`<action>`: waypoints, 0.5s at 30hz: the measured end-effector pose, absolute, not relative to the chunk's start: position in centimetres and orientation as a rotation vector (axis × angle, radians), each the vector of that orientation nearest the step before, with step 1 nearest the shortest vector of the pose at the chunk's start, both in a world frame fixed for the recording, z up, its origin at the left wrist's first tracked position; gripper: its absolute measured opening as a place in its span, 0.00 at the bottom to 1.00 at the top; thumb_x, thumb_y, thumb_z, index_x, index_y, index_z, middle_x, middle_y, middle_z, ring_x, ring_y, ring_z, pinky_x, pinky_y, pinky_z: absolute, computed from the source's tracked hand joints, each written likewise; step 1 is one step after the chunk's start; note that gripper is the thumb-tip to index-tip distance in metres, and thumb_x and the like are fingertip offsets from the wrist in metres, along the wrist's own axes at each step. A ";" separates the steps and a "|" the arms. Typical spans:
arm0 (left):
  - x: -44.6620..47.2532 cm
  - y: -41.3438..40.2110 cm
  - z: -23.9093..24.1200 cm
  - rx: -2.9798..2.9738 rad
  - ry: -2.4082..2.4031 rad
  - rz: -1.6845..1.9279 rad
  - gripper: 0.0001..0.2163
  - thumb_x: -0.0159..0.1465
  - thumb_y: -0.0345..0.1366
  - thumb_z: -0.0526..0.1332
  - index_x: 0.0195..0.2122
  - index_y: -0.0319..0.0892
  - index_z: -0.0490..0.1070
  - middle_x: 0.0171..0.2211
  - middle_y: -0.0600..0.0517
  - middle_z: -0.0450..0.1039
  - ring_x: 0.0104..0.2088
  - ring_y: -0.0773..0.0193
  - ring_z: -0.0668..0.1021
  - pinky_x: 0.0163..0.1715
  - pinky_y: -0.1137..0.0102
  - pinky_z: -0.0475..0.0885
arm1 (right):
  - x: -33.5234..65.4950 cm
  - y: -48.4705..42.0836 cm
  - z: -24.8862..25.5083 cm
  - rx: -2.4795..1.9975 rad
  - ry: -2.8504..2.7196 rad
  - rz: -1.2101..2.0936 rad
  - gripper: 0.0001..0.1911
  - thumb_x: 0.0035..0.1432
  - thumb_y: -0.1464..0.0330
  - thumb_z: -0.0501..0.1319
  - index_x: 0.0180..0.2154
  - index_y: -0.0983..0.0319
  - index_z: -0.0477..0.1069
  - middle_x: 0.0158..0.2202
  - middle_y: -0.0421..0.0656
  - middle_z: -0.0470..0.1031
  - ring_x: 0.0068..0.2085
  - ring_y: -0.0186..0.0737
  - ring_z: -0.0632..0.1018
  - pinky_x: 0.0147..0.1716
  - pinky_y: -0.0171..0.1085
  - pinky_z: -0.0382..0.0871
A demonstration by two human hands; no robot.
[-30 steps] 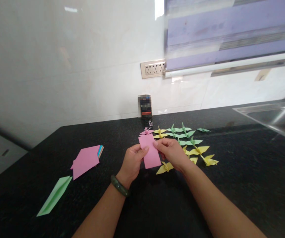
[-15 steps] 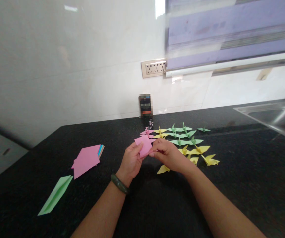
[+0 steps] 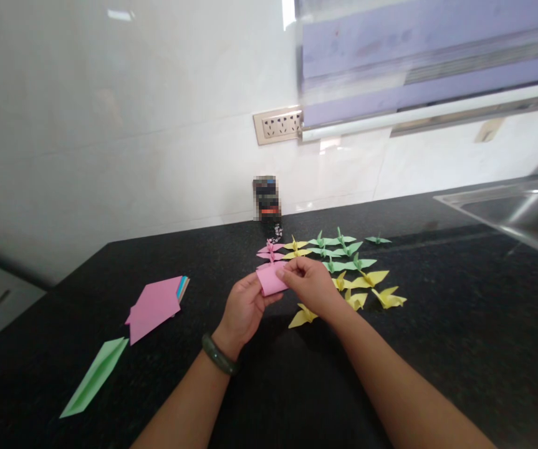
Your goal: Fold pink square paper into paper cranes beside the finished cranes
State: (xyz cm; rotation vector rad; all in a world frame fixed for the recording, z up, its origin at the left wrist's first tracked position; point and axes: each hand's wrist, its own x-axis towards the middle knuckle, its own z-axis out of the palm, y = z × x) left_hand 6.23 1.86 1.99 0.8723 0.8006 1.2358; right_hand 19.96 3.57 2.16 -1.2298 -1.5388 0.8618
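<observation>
My left hand (image 3: 243,307) and my right hand (image 3: 310,284) both pinch a small folded pink paper (image 3: 271,281) just above the black counter (image 3: 437,324). A dark green bangle (image 3: 219,355) circles my left wrist. Behind and right of my hands lie several folded paper cranes: pink ones (image 3: 269,251), green ones (image 3: 338,246) and yellow ones (image 3: 376,287). One yellow crane (image 3: 301,316) lies right under my right wrist.
A stack of coloured paper with a pink sheet on top (image 3: 154,304) lies to the left. A folded green strip (image 3: 91,378) sits nearer the left edge. A blurred dark small object (image 3: 265,198) stands at the wall. A steel sink (image 3: 512,209) is at the right.
The pink paper went from a long strip to a short folded piece, doubled over between my hands. My hands moved closer together and lower. The view shifted slightly.
</observation>
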 end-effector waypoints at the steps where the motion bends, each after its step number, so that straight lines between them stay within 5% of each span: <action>1: 6.3 1.8 2.0 0.866 0.804 1.248 0.10 0.55 0.33 0.59 0.37 0.36 0.73 0.38 0.45 0.75 0.34 0.62 0.76 0.29 0.71 0.73 | 20.0 3.6 2.2 -1.231 -1.529 0.873 0.09 0.47 0.65 0.59 0.21 0.63 0.65 0.19 0.37 0.64 0.22 0.31 0.63 0.21 0.31 0.55; 8: 6.8 1.7 2.0 0.866 0.826 1.317 0.14 0.58 0.42 0.56 0.36 0.36 0.72 0.37 0.46 0.75 0.33 0.62 0.76 0.28 0.69 0.74 | 19.9 3.5 2.2 -1.252 -1.461 0.925 0.09 0.46 0.64 0.59 0.21 0.63 0.65 0.18 0.36 0.62 0.20 0.30 0.62 0.19 0.31 0.54; 15: 7.1 1.5 1.8 0.987 0.919 1.303 0.11 0.55 0.35 0.61 0.36 0.34 0.73 0.34 0.46 0.75 0.33 0.66 0.76 0.31 0.74 0.72 | 19.9 3.6 2.5 -1.283 -1.456 0.907 0.07 0.45 0.66 0.59 0.22 0.63 0.66 0.17 0.34 0.61 0.20 0.29 0.62 0.20 0.30 0.54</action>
